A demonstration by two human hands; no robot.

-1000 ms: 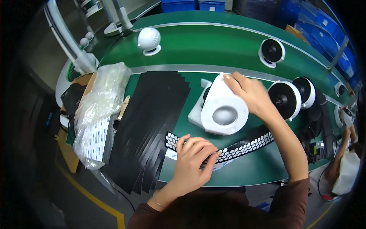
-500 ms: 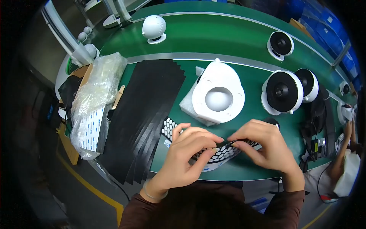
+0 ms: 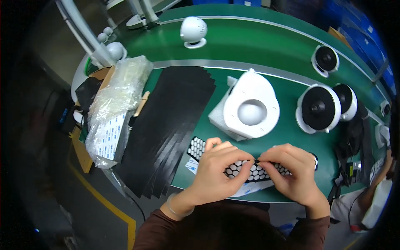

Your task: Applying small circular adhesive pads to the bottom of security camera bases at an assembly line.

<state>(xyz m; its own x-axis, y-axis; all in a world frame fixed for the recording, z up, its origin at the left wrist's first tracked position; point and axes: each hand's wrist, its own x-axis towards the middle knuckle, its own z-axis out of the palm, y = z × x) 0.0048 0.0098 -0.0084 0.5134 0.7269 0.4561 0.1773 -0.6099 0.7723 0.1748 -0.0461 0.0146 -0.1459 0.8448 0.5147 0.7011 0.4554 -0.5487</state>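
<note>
Both hands pinch a black perforated strip [image 3: 257, 172] whose white round spots show through its holes. My left hand [image 3: 218, 177] grips it with thumb and forefinger near the middle, and my right hand [image 3: 295, 173] does the same just beside it, the fingertips nearly touching. One end of the strip [image 3: 196, 148] sticks out left of my left hand. White backing paper [image 3: 254, 188] with blue print shows under the strip's near edge. Just beyond my hands, a rounded white housing [image 3: 231, 118] with a large round opening leans on a white foam block [image 3: 218, 115].
Left of my hands lies a fanned stack of black sheets [image 3: 166, 125], beside a clear plastic-wrapped bundle [image 3: 118, 93]. Round black-and-white devices [image 3: 318, 107] stand at the right near black straps [image 3: 354, 137]. A white ball-shaped device [image 3: 193, 31] stands at the back. A person's arm [image 3: 381, 175] shows far right.
My fingertips have come closer together along the strip, which now looks straighter and flatter. The whole view has shifted, so the table things appear farther right.
</note>
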